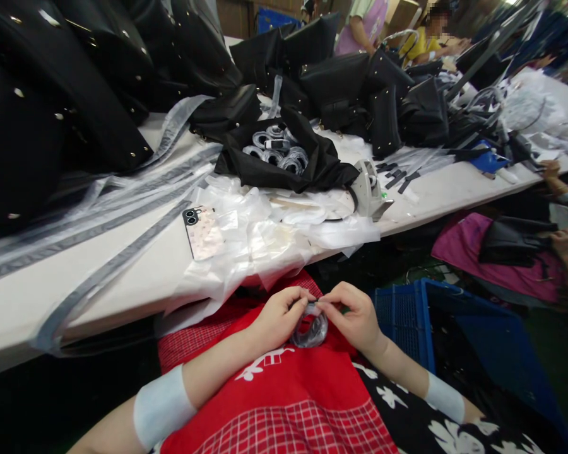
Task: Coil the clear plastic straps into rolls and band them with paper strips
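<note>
The left hand (284,312) and the right hand (353,315) met over the lap, in front of the red apron (312,378). Both had their fingers pinched on the top of one shiny, see-through roll (311,337), which hung down below them. A small dark bit showed between the fingertips. On the white table (21,318), more rolls (274,150) sat in an open black bag (307,180). A grey tape holder (368,189) stood just beside that bag. Nearer the person, a pink phone (207,236) lay by crinkly plastic (260,236).
</note>
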`<state>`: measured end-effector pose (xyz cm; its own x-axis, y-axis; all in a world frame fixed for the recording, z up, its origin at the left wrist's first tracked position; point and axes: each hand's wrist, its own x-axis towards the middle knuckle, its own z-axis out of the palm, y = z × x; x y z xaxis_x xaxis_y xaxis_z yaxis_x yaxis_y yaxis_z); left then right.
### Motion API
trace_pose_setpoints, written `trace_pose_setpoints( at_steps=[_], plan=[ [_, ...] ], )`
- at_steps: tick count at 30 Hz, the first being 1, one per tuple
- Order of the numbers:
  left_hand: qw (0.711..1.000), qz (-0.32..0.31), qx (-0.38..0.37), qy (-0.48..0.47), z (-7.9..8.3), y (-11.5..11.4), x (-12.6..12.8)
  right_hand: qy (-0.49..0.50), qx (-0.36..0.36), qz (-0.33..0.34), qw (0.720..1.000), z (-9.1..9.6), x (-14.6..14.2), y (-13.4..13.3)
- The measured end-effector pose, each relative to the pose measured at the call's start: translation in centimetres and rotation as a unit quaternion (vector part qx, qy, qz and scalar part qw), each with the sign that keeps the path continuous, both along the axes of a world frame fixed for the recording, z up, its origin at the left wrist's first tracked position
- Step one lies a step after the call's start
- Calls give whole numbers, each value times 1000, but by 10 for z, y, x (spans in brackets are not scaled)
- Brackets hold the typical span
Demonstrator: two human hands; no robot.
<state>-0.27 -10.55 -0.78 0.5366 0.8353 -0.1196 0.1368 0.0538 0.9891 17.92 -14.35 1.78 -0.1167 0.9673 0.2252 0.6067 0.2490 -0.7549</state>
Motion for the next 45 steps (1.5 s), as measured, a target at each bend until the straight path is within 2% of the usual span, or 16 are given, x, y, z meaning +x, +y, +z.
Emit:
trace_pose_setpoints(
  at_steps=[4,7,9,11,13,15,19,21,24,27,32,37,41,45],
  plan=[
    [996,-32,84,15,6,-6,2,73,-96,-38,992,-5,2,8],
    [994,-25,106,30,7,-10,5,121,-166,-52,977,-15,6,13],
    [993,-34,108,27,7,-12,6,160,-237,-52,957,-21,9,16],
    [992,-41,117,17,8,-13,6,215,-315,-34,924,-25,10,19],
    [991,-36,128,3,9,-12,6,267,-358,-20,895,-26,8,20],
    [991,-13,136,-3,10,-11,6,287,-344,-22,894,-25,4,19],
    [994,24,104,22,7,-7,6,213,-278,-14,937,-17,2,15],
    [996,14,72,43,4,-5,7,190,-276,-3,942,-12,5,14],
    [996,10,58,67,1,-4,10,221,-310,28,924,-2,13,14],
    [994,14,85,67,3,-7,14,238,-341,54,908,6,18,15],
    [993,37,88,64,6,-13,17,242,-375,17,895,7,19,15],
    [993,28,93,68,4,-15,17,238,-382,8,893,0,20,14],
    [993,25,84,78,3,-13,17,178,-356,24,917,4,20,14],
    [994,18,77,77,1,-13,16,33,-249,74,965,16,19,14]
  ],
)
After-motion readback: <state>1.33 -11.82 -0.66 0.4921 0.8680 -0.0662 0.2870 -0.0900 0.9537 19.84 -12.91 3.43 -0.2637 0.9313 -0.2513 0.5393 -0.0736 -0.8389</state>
